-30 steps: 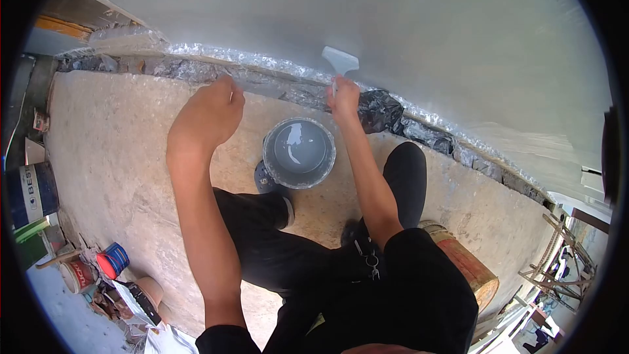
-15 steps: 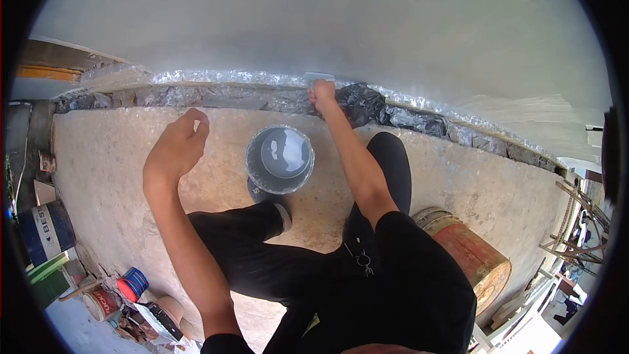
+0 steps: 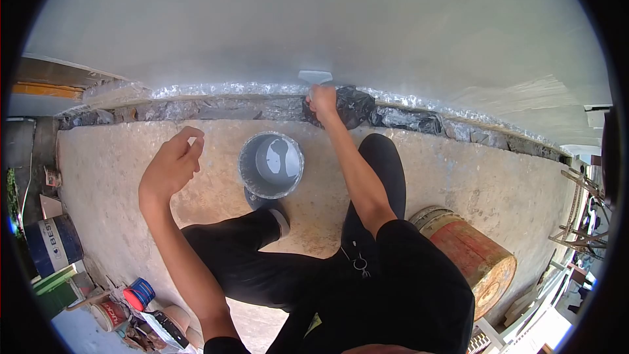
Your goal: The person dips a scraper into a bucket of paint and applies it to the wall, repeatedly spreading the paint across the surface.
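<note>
My right hand [image 3: 322,101] grips a putty knife [image 3: 316,77]. Its wide pale blade lies against the lower part of the smooth grey wall [image 3: 314,19], just above the white-spattered bottom edge. Below that hand, black plastic sheeting [image 3: 352,106] is bunched in the gap at the wall's foot. My left hand [image 3: 171,165] hovers over the floor to the left, empty, with loosely bent fingers and the thumb apart from them. Between my hands a grey bucket [image 3: 242,169] stands on the floor, holding pale liquid paste in its bottom.
A red, stained bucket [image 3: 466,253] lies on its side by my right leg. At the left are a dark blue bucket [image 3: 54,245] and a small blue-and-red can [image 3: 139,294]. Wooden pieces [image 3: 583,213] lie at the right. Concrete floor [image 3: 118,183] stretches around my feet.
The view has shifted slightly, and the wall's foot sits lower in it. The putty knife's blade shows more fully against the wall. My left hand stays raised and empty.
</note>
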`<state>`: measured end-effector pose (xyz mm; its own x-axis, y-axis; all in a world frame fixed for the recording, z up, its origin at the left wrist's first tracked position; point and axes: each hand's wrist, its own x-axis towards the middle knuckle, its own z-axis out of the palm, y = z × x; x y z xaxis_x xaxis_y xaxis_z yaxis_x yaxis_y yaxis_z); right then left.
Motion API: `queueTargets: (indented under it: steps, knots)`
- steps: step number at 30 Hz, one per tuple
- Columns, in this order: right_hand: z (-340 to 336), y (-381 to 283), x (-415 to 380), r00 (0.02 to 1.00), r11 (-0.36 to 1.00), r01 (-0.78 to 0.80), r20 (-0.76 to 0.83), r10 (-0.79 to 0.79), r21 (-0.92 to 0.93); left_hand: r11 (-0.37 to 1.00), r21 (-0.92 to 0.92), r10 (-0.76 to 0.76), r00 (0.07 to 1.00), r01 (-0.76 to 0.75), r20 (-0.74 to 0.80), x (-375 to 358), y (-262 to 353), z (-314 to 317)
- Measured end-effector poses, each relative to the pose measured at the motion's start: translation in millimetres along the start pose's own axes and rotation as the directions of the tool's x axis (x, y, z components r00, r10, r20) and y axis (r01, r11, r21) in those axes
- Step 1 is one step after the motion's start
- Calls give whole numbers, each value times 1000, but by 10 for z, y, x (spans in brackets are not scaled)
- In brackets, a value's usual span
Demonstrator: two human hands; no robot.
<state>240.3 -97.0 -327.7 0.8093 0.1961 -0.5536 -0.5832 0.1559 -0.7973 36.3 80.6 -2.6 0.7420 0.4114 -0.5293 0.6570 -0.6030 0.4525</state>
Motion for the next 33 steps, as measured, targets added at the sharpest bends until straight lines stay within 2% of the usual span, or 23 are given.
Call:
queueTargets:
  steps: [2,5,6,9,10,13,14,17,19,23,26,29,32,33]
  knots:
    - [-53,-293,-561,994,993,111,16,-111,-44,999,-32,10,1000,-10,1,-44,-5,18]
    - [-189,-269,-747,993,991,99,-55,-104,-94,1000,0,-3,1000,3,-31,-58,14,6]
    - [-244,-231,-650,1000,999,-25,-7,25,-22,1000,-2,0,1000,0,-22,-62,30,17]
    - [-283,209,8,993,990,-108,-64,103,-88,1000,-11,26,1000,-26,-3,-73,105,38]
    - [-257,167,108,992,994,-69,-107,60,-84,999,-15,31,999,-31,8,-66,107,54]
    - [-304,-134,-66,998,996,-38,-42,41,84,998,-28,58,998,-57,23,-58,60,96]
    - [-395,-224,-217,999,990,11,33,-16,140,998,-28,62,998,-61,28,-57,59,90]
    - [-618,-737,-920,984,973,162,41,-171,162,996,-26,83,996,-82,35,14,30,84]
    - [-869,-962,-1097,952,938,263,94,-290,227,995,-30,99,994,-98,35,25,62,96]
    - [-1506,-1277,-1295,865,852,502,-67,-498,149,991,-34,134,988,-131,79,42,100,146]
    - [-2118,-1161,-1214,801,821,569,-268,-536,58,986,-50,162,982,-157,95,99,65,204]
    - [-2840,-882,-1167,874,948,306,-421,-244,86,987,-49,158,982,-154,105,144,15,220]
    - [-3576,-539,-901,857,999,30,-514,-20,12,989,-36,145,982,-142,117,133,7,226]
    - [-3739,-559,-837,825,994,96,-554,-113,-60,990,-29,139,983,-137,123,137,3,227]
